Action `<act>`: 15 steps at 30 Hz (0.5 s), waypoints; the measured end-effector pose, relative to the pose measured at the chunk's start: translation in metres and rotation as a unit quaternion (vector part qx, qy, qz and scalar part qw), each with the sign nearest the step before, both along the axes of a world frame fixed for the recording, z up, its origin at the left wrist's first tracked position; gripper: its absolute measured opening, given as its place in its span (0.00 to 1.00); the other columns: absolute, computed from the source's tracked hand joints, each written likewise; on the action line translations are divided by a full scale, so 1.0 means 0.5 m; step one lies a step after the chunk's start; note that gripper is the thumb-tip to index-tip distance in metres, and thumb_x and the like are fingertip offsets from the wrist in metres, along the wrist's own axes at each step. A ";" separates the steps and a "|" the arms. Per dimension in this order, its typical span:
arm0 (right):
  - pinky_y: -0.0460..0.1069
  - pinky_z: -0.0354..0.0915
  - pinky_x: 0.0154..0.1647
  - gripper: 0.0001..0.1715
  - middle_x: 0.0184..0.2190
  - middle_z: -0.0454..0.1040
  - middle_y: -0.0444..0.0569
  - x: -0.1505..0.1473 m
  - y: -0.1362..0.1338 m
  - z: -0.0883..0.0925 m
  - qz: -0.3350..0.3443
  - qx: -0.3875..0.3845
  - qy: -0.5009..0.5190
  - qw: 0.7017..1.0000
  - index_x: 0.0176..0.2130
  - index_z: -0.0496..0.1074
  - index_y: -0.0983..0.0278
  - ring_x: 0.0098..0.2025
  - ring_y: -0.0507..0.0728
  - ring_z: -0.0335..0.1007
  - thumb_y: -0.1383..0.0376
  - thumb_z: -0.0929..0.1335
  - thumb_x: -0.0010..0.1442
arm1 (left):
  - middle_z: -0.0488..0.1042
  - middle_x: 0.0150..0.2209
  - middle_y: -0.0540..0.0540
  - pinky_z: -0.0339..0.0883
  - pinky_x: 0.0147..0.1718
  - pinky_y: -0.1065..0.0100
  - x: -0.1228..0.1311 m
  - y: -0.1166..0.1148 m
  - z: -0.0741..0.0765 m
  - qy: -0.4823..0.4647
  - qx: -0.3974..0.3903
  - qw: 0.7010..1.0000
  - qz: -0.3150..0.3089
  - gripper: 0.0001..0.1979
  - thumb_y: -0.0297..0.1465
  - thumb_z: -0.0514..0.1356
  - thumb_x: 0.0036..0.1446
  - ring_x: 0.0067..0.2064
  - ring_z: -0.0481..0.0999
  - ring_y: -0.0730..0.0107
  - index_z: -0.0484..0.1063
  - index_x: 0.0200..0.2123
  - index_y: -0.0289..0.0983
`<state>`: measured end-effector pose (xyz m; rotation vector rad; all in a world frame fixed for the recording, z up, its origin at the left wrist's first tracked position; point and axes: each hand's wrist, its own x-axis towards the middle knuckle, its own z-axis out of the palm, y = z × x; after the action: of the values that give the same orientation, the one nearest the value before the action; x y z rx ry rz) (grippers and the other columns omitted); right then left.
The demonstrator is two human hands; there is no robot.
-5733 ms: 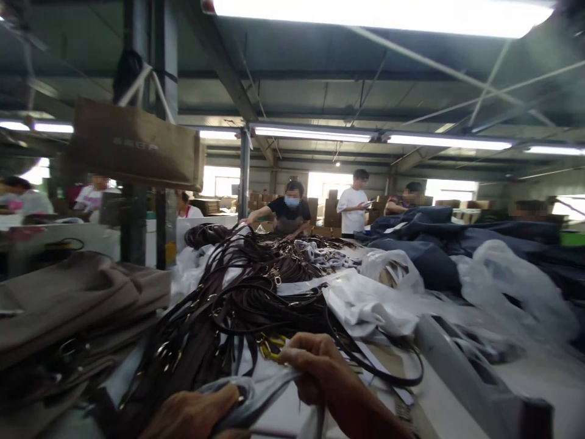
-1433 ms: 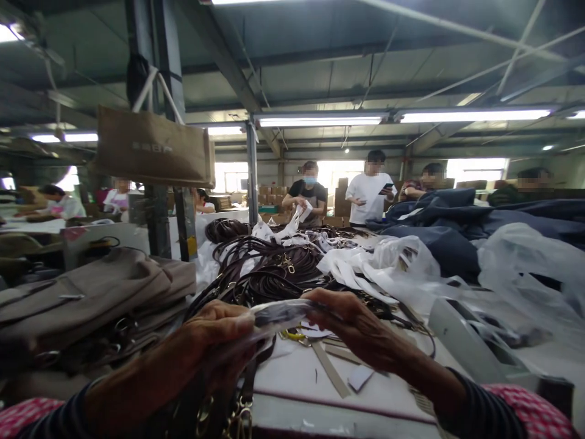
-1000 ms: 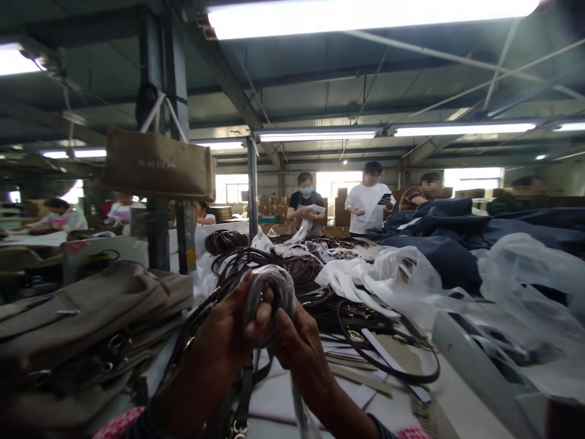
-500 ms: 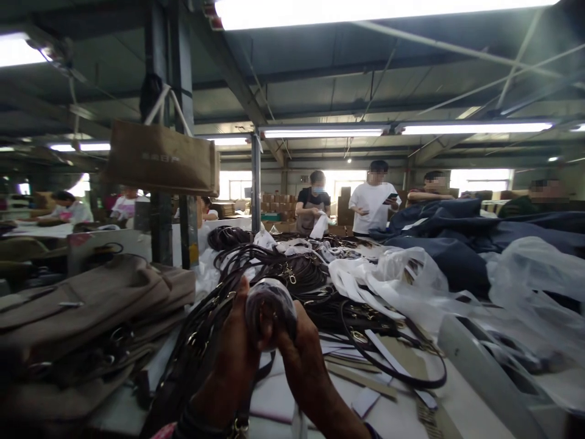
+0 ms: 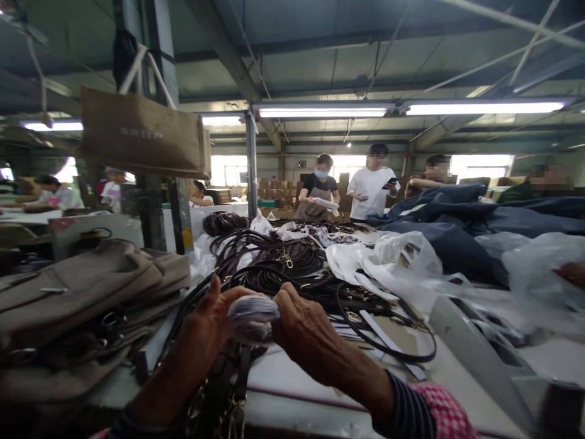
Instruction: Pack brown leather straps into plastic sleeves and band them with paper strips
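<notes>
Both of my hands hold a coiled strap in pale wrapping (image 5: 253, 314) above the near side of the table. My left hand (image 5: 208, 323) grips its left side, thumb raised, while my right hand (image 5: 301, 326) closes over its right end. Motion blurs the coil, and my fingers hide part of it. Just beyond lies a heap of dark brown straps (image 5: 292, 259) with gold-coloured clasps. More dark straps with metal hooks (image 5: 235, 390) hang or lie below my hands, near the table edge.
Taupe bags (image 5: 105, 292) are piled on the left. White plastic wrapping (image 5: 402, 256), dark blue fabric (image 5: 457, 238) and a grey machine or holder (image 5: 475, 353) occupy the right. A brown bag (image 5: 141, 134) hangs from a post. Several people stand beyond the table.
The coil has turned from showing its round dark face to its pale layered side. My right hand has shifted onto its right end, forearm swinging right. The view has tilted slightly down.
</notes>
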<state>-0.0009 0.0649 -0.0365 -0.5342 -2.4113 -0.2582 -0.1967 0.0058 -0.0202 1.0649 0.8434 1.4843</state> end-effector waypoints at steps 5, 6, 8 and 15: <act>0.54 0.52 0.24 0.12 0.38 0.69 0.51 0.031 -0.015 0.030 -0.014 0.145 -0.081 0.986 0.44 0.65 0.63 0.35 0.59 0.63 0.76 0.58 0.69 | 0.80 0.41 0.47 0.66 0.43 0.68 -0.030 -0.002 0.043 0.424 0.041 0.903 -0.059 0.17 0.40 0.71 0.52 0.46 0.75 0.55 0.80 0.43 0.39; 0.54 0.53 0.25 0.13 0.38 0.70 0.52 0.037 -0.019 0.029 -0.010 0.145 -0.088 0.986 0.46 0.66 0.63 0.36 0.59 0.65 0.76 0.58 0.70 | 0.79 0.41 0.47 0.65 0.43 0.67 -0.026 0.003 0.034 0.448 0.037 0.891 -0.061 0.15 0.38 0.70 0.53 0.47 0.75 0.55 0.80 0.43 0.40; 0.53 0.54 0.25 0.13 0.40 0.72 0.52 0.049 -0.020 0.019 0.012 0.108 -0.121 0.987 0.48 0.66 0.64 0.36 0.58 0.67 0.76 0.59 0.70 | 0.77 0.39 0.49 0.63 0.42 0.67 -0.010 0.011 0.001 0.477 0.013 0.876 -0.064 0.12 0.35 0.69 0.52 0.45 0.73 0.57 0.79 0.41 0.39; 0.49 0.67 0.46 0.31 0.51 0.72 0.51 0.114 0.039 -0.026 0.157 -0.250 -0.149 0.944 0.58 0.66 0.61 0.49 0.58 0.72 0.61 0.77 0.61 | 0.69 0.40 0.49 0.62 0.43 0.64 0.038 0.025 -0.128 0.507 0.131 0.850 -0.052 0.06 0.27 0.63 0.53 0.43 0.69 0.63 0.72 0.36 0.38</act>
<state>0.0560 0.0845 -0.0494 -0.3309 -2.8186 0.4562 -0.1775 0.0184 -0.0843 2.1379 1.2734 0.8759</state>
